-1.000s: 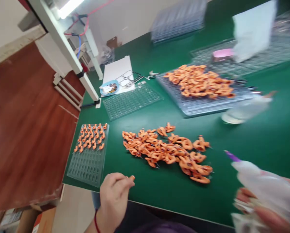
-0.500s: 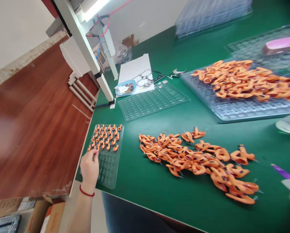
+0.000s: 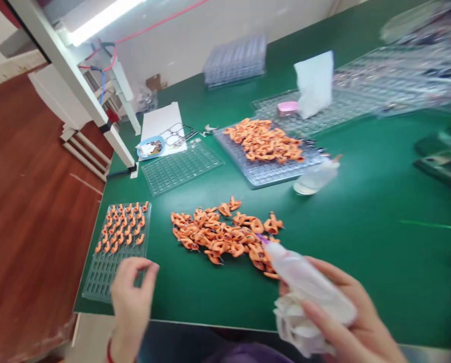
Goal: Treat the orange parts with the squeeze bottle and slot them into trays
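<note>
My left hand point(image 3: 134, 285), with a red cord at the wrist, hovers over the lower right of a clear compartment tray point(image 3: 97, 280). Its thumb and forefinger curve towards each other with a gap between them, and nothing shows in them. Rows of orange curved pieces point(image 3: 125, 227) fill the tray's far part. My right hand point(image 3: 346, 307) grips a translucent squeeze bottle point(image 3: 308, 282) with a purple tip, along with a crumpled white tissue point(image 3: 297, 327). The bottle's tip points at a loose pile of orange curved pieces point(image 3: 221, 234) with thin wires; the bottle covers the pile's near right end.
Behind the pile, a stacked tray point(image 3: 259, 179) carries more orange pieces. A second translucent bottle point(image 3: 316, 176) leans beside it. Further left lie a flat clear tray point(image 3: 180, 166) and a blue dish point(image 3: 151, 147) on white paper. A lamp post point(image 3: 97, 111) rises at the left edge.
My left hand has come away from the orange pieces in the tray, towards me and to the right. The view has swung right, bringing my right hand with the bottle into sight.
</note>
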Demonstrator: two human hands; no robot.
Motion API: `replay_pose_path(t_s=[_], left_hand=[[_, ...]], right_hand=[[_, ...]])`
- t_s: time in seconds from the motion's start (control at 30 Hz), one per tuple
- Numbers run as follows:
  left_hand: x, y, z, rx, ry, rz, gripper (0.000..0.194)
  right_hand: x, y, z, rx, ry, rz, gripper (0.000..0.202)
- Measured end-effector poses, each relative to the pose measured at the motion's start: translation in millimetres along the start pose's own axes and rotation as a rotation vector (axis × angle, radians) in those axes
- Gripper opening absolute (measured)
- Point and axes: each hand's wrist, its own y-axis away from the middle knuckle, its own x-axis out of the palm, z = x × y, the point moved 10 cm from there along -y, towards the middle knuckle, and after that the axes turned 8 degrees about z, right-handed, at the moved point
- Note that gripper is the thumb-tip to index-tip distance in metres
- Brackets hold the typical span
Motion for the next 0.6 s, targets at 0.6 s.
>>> replay_pose_path(t_s=[0.6], left_hand=[[105.1,-7.6,-165.4,0.573,-0.02,0.252,0.026]], right_hand=[[-32.9,-10.9,46.9,-0.481,-0.094,-0.108,0.039]])
